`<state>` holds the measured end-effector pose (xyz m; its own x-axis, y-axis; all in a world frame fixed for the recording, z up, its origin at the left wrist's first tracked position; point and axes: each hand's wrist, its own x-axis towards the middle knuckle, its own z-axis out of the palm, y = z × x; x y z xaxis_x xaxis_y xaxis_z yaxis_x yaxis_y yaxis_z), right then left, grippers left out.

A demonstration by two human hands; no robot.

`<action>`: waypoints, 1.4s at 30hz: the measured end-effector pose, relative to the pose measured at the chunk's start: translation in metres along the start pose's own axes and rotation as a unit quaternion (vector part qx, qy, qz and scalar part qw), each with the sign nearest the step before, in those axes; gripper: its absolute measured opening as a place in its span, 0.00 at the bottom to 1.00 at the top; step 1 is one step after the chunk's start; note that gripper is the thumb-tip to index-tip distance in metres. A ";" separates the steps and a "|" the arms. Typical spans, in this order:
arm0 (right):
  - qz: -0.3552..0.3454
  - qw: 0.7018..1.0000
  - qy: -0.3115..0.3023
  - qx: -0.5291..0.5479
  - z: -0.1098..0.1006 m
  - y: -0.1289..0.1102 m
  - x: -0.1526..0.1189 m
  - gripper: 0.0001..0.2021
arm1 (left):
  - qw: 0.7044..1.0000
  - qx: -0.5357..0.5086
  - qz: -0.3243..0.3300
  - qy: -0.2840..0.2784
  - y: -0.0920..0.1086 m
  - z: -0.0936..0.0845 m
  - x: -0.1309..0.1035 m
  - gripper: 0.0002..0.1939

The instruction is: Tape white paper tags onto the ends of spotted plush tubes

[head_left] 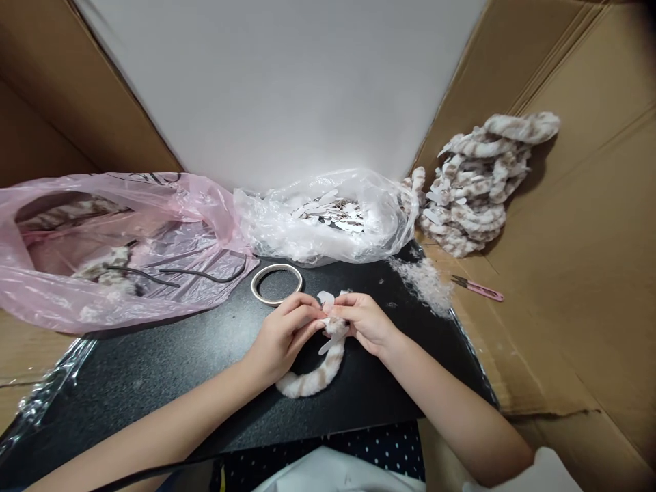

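Observation:
A plush, furry strip in white with tan bands curves over the black tabletop below my hands. At its upper end, my left hand pinches near a small white tab; the fingertips hide the exact contact. My right hand is closed round the same end of the strip from the right, its thumb beside the tab. Another thin white tab sticks out lower down. Behind my left hand lies a pale tape roll.
A clear plastic bag holds many white pieces. The pink bag at left contains furry material and dark rods. Similar furry strips are heaped at right, near loose fluff and pink-handled thread snips. Cardboard walls flank the table.

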<state>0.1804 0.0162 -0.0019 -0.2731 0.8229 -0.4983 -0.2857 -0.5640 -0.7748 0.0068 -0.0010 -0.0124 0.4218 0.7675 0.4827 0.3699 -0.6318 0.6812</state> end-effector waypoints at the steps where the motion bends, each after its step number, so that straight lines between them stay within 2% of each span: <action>1: 0.006 1.000 -0.003 0.002 -0.001 0.000 0.000 0.22 | 1.000 -0.005 -0.009 -0.001 0.001 0.000 0.001 0.06; 5: 0.011 1.000 -0.011 0.009 0.000 0.000 -0.001 0.20 | 0.999 -0.023 -0.027 -0.010 0.004 -0.002 0.003 0.06; 7: -0.014 1.000 -0.016 0.001 0.001 0.001 -0.002 0.18 | 0.999 -0.028 -0.020 -0.012 0.005 -0.003 0.003 0.05; 10: -0.133 0.989 -0.020 -0.055 0.002 0.003 -0.003 0.15 | 0.999 -0.030 -0.016 -0.011 0.007 -0.003 0.003 0.05; 13: -0.256 0.957 -0.016 -0.134 0.002 0.005 -0.004 0.11 | 0.999 -0.029 -0.036 0.003 0.007 -0.004 0.001 0.05; 18: -0.353 0.912 -0.008 -0.207 0.003 0.008 -0.007 0.08 | 0.997 -0.039 -0.028 0.054 0.005 -0.005 -0.003 0.03; 22: -0.376 0.899 -0.002 -0.222 0.003 0.009 -0.008 0.07 | 0.995 -0.027 -0.039 0.083 0.003 -0.005 -0.004 0.03; 26: -0.397 0.884 0.021 -0.245 0.003 0.011 -0.008 0.04 | 0.995 -0.029 -0.074 0.060 0.002 -0.004 -0.003 0.05; 31: -0.473 0.824 0.046 -0.309 0.005 0.014 -0.009 0.07 | 0.985 -0.064 -0.149 0.061 0.002 -0.002 -0.001 0.03; 35: -0.516 0.786 0.049 -0.338 0.004 0.015 -0.007 0.08 | 0.971 -0.117 -0.201 0.053 0.003 -0.001 -0.001 0.09; 39: -0.512 0.789 0.029 -0.339 0.001 0.014 -0.005 0.06 | 0.947 -0.187 -0.258 0.037 0.005 -0.003 0.002 0.06; 42: -0.479 0.812 -0.003 -0.334 -0.002 0.011 -0.004 0.05 | 0.897 -0.305 -0.318 -0.005 0.005 -0.007 0.006 0.07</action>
<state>0.1801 0.0067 -0.0085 -0.2244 0.8602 0.4580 0.1918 0.4998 -0.8447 0.0049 0.0013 -0.0022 0.2945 0.9488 -0.1138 0.0169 0.1139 0.9934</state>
